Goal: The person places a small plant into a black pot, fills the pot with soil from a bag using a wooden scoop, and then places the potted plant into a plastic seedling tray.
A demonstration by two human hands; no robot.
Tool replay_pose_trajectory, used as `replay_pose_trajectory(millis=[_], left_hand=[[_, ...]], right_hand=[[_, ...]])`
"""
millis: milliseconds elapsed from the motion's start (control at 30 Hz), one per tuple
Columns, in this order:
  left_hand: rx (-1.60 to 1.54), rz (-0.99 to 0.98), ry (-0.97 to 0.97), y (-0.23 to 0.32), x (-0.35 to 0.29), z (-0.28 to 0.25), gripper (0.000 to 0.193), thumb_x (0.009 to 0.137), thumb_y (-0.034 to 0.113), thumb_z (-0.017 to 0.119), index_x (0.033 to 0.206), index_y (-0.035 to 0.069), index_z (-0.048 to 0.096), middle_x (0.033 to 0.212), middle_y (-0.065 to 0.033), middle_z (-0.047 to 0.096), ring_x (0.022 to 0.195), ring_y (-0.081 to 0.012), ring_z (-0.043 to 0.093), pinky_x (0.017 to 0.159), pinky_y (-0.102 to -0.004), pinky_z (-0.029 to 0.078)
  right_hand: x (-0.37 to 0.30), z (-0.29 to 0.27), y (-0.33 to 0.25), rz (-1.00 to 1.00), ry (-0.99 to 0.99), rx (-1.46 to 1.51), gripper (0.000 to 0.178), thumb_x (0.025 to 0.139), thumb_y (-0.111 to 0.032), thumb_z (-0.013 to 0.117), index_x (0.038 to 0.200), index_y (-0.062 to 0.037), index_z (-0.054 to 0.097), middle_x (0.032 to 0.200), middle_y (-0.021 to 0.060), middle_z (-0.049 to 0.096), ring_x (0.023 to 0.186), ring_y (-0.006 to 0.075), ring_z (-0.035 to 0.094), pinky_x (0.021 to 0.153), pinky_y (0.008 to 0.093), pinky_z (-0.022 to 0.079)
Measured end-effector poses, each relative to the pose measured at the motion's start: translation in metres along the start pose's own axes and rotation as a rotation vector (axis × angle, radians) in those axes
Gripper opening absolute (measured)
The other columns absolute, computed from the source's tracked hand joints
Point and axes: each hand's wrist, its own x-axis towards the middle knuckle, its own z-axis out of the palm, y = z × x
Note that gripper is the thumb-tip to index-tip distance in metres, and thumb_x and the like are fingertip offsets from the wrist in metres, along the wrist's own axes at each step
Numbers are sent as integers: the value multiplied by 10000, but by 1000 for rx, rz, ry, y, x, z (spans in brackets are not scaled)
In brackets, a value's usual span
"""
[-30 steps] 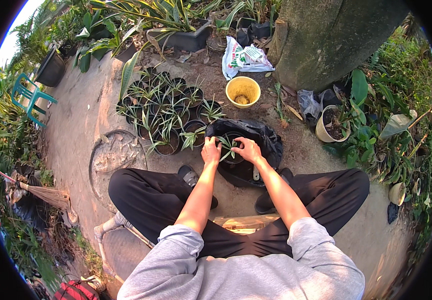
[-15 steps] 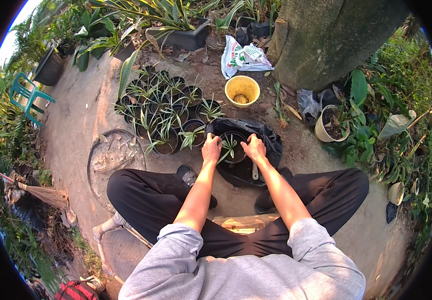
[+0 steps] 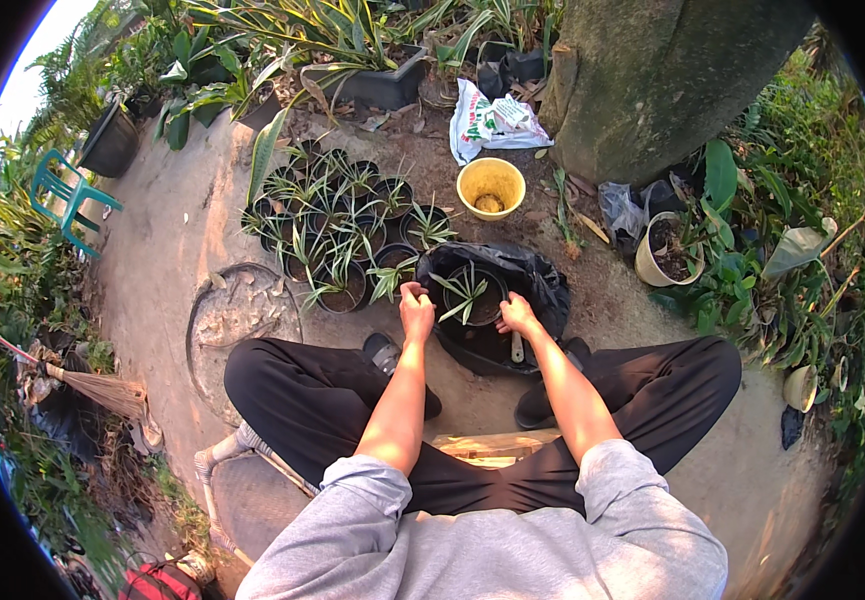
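Note:
A small black pot of dark soil stands inside a black plastic bag between my feet. From the pot grows a young plant with narrow pale-edged leaves. My left hand is at the bag's left edge, its fingers curled together; whatever they hold is too small to tell. My right hand has its closed fingers at the pot's right rim, thumb and fingertips against it. Below that hand, the pale handle of a tool sticks up from the dark soil in the bag.
Several black pots with similar plants crowd together at the far left. A yellow bucket stands beyond the bag, before a white printed sack. A tree trunk rises behind. A cream pot leans at the right.
My left hand has drawn back slightly toward me and left at the bag's edge. My right hand has moved nearer, lower on the pot's right side. The plant's leaves show more fully.

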Motion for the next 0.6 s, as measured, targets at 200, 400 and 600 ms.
replay_pose_trajectory(millis=[200, 400, 600], left_hand=[[-233, -350, -235, -21, -1, -14, 275, 941, 177, 429, 1060, 73, 654, 900, -66, 669, 654, -178, 655, 517, -326, 527], [-597, -325, -130, 4, 14, 12, 460, 994, 442, 440, 1236, 90, 611, 1124, -46, 659, 1012, -183, 608, 925, -366, 462], [-656, -358, -160, 45, 25, -11, 609, 964, 637, 369, 1313, 173, 550, 1243, -8, 605, 1126, -185, 560, 936, -387, 463]], right_hand=[[-21, -28, -40, -141, -119, -14, 204, 952, -163, 445, 972, -4, 571, 703, 116, 648, 567, 197, 649, 516, 331, 556], [-35, -22, -79, -320, -177, -103, 214, 954, -188, 471, 942, -23, 607, 649, 37, 598, 514, 130, 581, 477, 286, 493], [-47, -30, -101, -383, -149, -14, 210, 940, -190, 495, 819, -37, 572, 615, 21, 564, 500, 116, 556, 444, 283, 441]])
